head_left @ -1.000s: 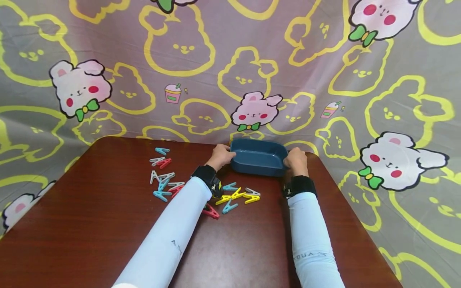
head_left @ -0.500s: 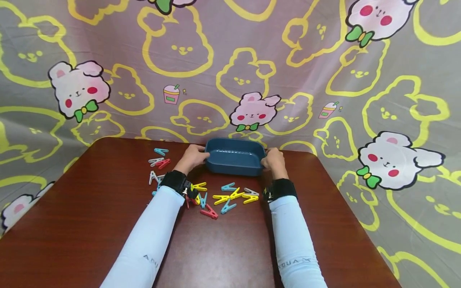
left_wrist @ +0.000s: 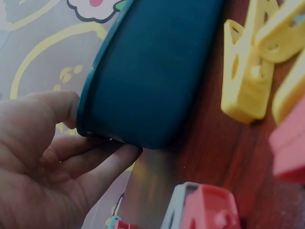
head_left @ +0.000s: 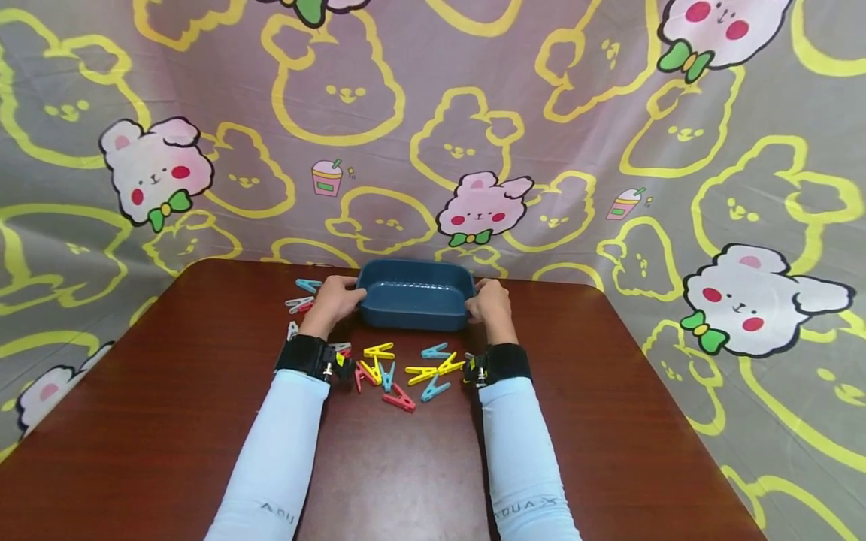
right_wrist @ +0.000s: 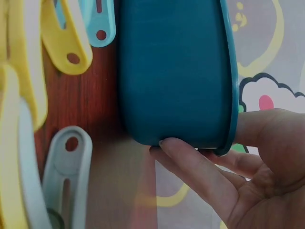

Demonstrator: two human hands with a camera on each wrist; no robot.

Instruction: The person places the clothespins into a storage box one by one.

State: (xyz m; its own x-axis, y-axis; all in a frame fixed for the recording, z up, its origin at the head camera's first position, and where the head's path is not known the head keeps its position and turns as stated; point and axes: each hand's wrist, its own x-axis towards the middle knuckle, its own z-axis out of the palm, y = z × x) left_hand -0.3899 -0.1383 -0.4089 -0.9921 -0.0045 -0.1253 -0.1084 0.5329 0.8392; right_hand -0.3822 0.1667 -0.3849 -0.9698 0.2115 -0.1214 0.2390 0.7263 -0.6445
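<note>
Near the far edge of the tabletop (head_left: 392, 466), we see a dark blue rectangular tray (head_left: 414, 318) held between two hands, one long side facing the person and its open top upward. The left hand (head_left: 333, 304) grasps one short end, thumb at the rim and fingers curled under it; the right hand (head_left: 490, 304) grips the opposite end in much the same way. We read this matched hold as a matter of balance: a hand at each end makes the tray easier to keep level and leaves its inside uncovered. Whether its base touches the wood, we cannot say for certain.

On the tray's near side lie loose plastic clothespins, among them a yellow clothespin (left_wrist: 245, 98) and, closer to the person, a red clothespin (head_left: 407, 403). From the right wrist we also find a gray clothespin (right_wrist: 66, 164) close by.

Behind the tray hangs a patterned cloth (head_left: 379, 165), just past the table's edge, so we judge there is little room that way. Rightward, a broad stretch of brown wood reaches the side edge and offers the easiest passage; leftward, more clothespins beside the left hand narrow it.
</note>
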